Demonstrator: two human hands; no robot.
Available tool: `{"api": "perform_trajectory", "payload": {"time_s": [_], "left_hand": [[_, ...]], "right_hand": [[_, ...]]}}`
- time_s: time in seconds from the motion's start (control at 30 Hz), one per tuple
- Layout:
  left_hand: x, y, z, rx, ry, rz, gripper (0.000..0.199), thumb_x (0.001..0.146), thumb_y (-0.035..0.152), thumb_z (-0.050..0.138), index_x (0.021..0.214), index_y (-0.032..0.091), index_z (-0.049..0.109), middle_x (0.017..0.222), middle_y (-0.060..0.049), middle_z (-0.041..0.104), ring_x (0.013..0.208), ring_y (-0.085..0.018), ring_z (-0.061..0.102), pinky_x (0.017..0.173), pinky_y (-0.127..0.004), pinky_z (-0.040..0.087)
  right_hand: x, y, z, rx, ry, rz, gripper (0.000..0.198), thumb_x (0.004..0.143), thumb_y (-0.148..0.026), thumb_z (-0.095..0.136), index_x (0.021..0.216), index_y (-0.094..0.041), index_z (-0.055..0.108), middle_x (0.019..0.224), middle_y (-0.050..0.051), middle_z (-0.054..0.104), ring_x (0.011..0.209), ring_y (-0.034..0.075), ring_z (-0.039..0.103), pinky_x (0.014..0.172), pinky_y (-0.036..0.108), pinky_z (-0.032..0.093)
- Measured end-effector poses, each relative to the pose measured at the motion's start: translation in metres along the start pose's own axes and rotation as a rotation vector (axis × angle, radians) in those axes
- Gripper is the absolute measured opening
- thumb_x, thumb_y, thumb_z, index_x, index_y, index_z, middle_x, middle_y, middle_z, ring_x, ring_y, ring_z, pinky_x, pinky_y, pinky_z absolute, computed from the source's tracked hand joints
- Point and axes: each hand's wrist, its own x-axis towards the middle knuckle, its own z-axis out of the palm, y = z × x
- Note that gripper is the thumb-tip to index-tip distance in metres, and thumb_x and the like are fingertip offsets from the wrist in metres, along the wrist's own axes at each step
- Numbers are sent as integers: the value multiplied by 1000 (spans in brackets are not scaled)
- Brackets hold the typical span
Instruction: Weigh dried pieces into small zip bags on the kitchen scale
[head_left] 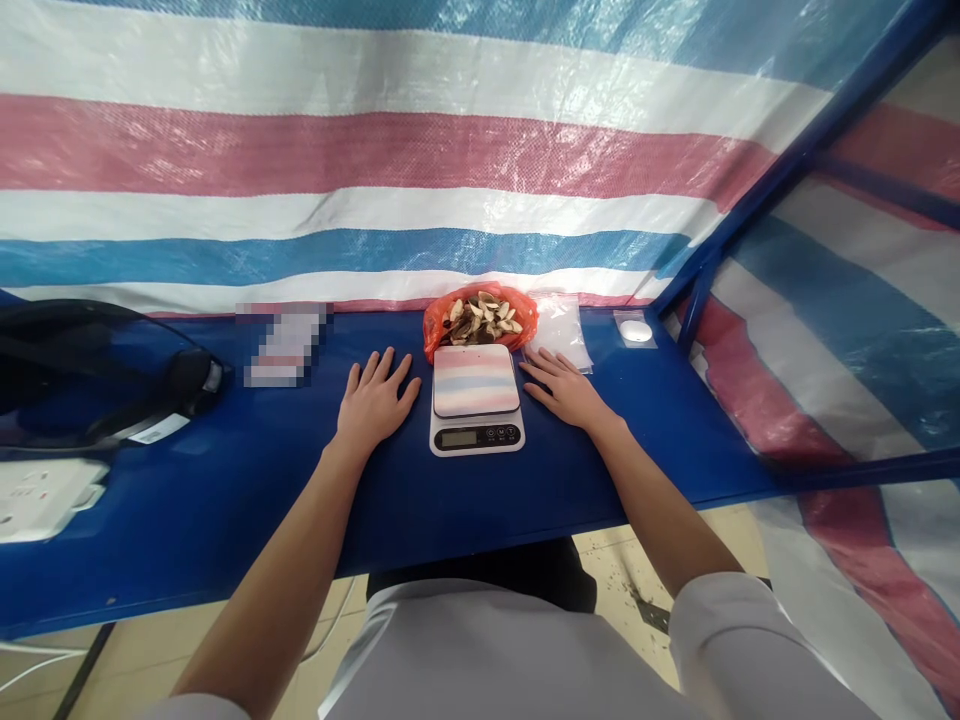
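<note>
My left hand (376, 400) lies flat on the blue table, fingers spread, just left of a white digital kitchen scale (477, 400). To the scale's right rests my right hand (562, 388), also flat with fingers apart and holding nothing. Its fingertips are by the edge of some clear plastic bags (564, 330). The scale's shiny plate reflects the striped sheet, and its display looks blank. Directly behind it sits an opened red plastic bag (433, 332) full of dried slices (487, 318), pale with dark edges, perhaps dried mushrooms.
A white round item in a small clear bag (636, 331) lies at the back right. On the left are a pixelated item (283, 345), a black headset-like device (191, 380) and a white power strip (49, 498). A striped sheet (375, 150) hangs behind; a blue frame (705, 280) borders the right.
</note>
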Motion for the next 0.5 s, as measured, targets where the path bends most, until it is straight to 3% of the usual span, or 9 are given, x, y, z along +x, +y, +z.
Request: {"api": "perform_trajectory", "payload": {"time_s": [0.17, 0.5], "left_hand": [[0, 0, 0, 13, -2, -10, 58, 101, 44, 36, 151, 19, 50, 161, -13, 41, 151, -33, 35, 124, -54, 23], [-1, 0, 2, 7, 13, -1, 58, 101, 44, 35, 151, 19, 50, 161, -14, 41, 151, -33, 35, 124, -55, 23]], "right_hand": [[0, 0, 0, -3, -7, -4, 50, 105, -43, 40, 150, -23, 52, 162, 6, 38, 153, 29, 32, 127, 53, 28], [0, 0, -1, 8, 6, 3, 49, 105, -43, 41, 149, -27, 53, 162, 4, 39, 152, 29, 34, 127, 53, 28]]}}
